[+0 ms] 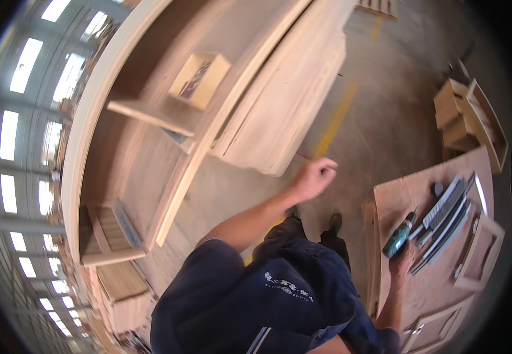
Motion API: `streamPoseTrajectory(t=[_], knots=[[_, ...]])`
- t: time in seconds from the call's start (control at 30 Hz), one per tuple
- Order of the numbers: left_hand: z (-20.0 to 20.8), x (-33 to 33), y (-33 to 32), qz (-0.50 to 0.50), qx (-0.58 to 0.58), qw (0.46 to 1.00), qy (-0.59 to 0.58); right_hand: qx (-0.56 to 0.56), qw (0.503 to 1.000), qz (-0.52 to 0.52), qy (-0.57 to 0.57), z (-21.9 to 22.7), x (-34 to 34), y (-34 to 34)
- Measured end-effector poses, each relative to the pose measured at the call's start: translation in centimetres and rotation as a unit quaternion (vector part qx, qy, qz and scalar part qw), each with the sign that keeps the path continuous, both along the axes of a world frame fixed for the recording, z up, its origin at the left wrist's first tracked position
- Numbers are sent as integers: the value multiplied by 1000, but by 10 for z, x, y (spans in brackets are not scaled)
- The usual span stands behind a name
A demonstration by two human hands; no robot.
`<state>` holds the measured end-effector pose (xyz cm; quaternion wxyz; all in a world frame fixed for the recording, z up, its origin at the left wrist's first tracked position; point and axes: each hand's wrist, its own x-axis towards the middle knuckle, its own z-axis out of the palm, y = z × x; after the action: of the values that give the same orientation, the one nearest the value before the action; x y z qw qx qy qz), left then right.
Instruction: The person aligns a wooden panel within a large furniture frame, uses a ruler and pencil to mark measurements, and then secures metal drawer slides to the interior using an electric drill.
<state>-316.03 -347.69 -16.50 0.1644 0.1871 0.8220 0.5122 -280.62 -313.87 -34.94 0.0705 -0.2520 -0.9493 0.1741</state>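
Observation:
My left hand (315,179) is in mid-air over the floor, in front of a large unfinished wooden cabinet frame (188,171). Its fingers are curled closed, and whatever may be inside them is hidden. At the right, my right hand (405,259) is low over a wooden worktable (406,183), beside a green and black power drill (397,239). Several long dark metal strips (450,215), possibly drawer slides, lie just past its fingers. Those fingertips are blurred against the strips, so their grip does not show.
A small open wooden box (200,79) sits inside the cabinet frame. Behind it stands a stack of wooden panels (285,100). Small wooden frames (480,253) lie on the worktable's right side. Wooden drawer boxes (456,112) stand beyond it. A yellow line (335,121) crosses the floor.

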Motion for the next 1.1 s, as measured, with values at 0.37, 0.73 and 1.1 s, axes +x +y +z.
streamPoseTrajectory(t=[0.37, 0.73, 1.1], knots=[[128, -292, -252, 372, -247, 852, 273, -94, 995, 9, -14, 87, -174, -93], [52, -452, -281, 288, -457, 835, 99, -475, 859, 91, 168, 126, -254, -208], [17, -470, -304, 292, -402, 862, 103, -612, 767, 146, 125, 213, -351, -158]])
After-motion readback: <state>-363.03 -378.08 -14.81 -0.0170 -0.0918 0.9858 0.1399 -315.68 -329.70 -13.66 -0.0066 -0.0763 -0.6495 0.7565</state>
